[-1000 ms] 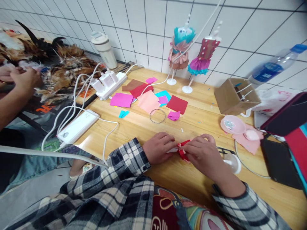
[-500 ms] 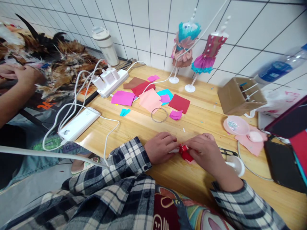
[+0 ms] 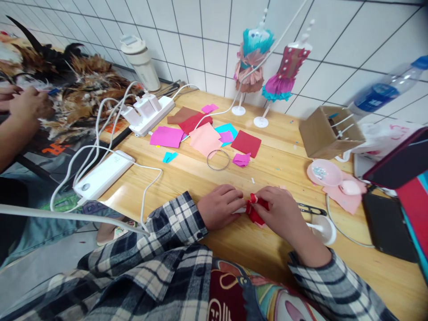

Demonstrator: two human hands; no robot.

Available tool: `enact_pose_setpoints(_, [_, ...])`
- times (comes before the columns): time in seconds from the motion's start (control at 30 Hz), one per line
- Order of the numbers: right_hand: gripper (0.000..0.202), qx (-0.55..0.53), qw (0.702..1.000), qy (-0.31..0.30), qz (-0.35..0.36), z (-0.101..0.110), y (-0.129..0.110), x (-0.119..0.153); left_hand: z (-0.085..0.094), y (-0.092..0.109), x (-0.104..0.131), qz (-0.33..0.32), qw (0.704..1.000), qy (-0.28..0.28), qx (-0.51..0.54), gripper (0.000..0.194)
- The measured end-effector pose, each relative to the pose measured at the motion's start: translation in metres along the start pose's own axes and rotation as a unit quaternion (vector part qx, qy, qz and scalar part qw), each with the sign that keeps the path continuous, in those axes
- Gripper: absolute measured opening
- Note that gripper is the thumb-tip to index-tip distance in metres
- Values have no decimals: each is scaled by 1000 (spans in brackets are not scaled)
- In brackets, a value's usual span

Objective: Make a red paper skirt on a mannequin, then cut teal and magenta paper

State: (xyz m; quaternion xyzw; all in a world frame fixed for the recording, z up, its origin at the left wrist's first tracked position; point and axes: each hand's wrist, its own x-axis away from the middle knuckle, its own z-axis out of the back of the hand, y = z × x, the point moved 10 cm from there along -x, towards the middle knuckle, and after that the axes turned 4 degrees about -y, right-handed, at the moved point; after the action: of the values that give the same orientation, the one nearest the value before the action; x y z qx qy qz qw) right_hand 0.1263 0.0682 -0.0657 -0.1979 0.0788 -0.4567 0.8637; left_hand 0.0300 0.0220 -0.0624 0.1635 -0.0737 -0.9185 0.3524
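Observation:
A small red paper piece (image 3: 257, 216) lies low over the wooden table between my hands, with a narrow strip standing up from its left end. My left hand (image 3: 221, 207) rests on the table, its fingertips closed on a white stick-like part at the red piece's left end. From the right, my right hand (image 3: 277, 209) pinches the red piece near its top. Just right of my right wrist lies a white stand with a round base (image 3: 325, 229), beside black scissors or a clip (image 3: 312, 209).
Coloured paper squares (image 3: 246, 143) and a metal ring (image 3: 218, 160) lie ahead. Two small dressed figures (image 3: 280, 81) stand by the wall. A cardboard box (image 3: 329, 133) and pink dish (image 3: 324, 172) are right; power strip (image 3: 154, 117), cables and a person's hands (image 3: 28, 104) are left.
The view has shifted slightly. The red strip now stands higher above the piece, and my right fingers have shifted a little on it.

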Motion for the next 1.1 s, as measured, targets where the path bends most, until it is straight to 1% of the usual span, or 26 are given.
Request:
enact_pose_setpoints(0.17, [9, -13, 999, -30, -30, -1, 0, -3, 0, 0, 1, -2, 1000, 8, 20, 33])
enact_pose_setpoints(0.27, [10, -23, 999, -31, -39, 0, 0, -4, 1, -1, 1, 2, 999, 17, 27, 34])
enact_pose_setpoints(0.4, [10, -41, 998, -33, -30, 2, -1, -3, 0, 0, 0, -2, 1000, 7, 20, 27])
enact_pose_setpoints(0.53, [11, -46, 998, -33, -23, 1, -1, -2, 1, 2, 0, -9, 1000, 7, 20, 25])
enact_pose_setpoints(0.7, [9, -36, 998, -37, -37, -2, 3, -4, 6, 4, 0, -21, 999, 32, 7, 23])
enact_pose_setpoints(0.87, [8, -25, 998, -40, -47, -1, -1, -6, 10, 8, 0, -35, 998, 51, -3, 22])
enact_pose_setpoints(1.0, [4, -53, 995, -52, -64, -2, 0, -6, 15, 11, 1, -40, 997, 70, -19, 14])
enact_pose_setpoints(1.03, [8, -76, 993, -58, -76, -3, 3, -6, 15, 12, 2, -45, 996, 73, -23, 14])
enact_pose_setpoints(1.1, [27, -138, 982, -84, -96, -10, 10, -8, 16, 16, 3, -61, 995, 73, -26, 16])
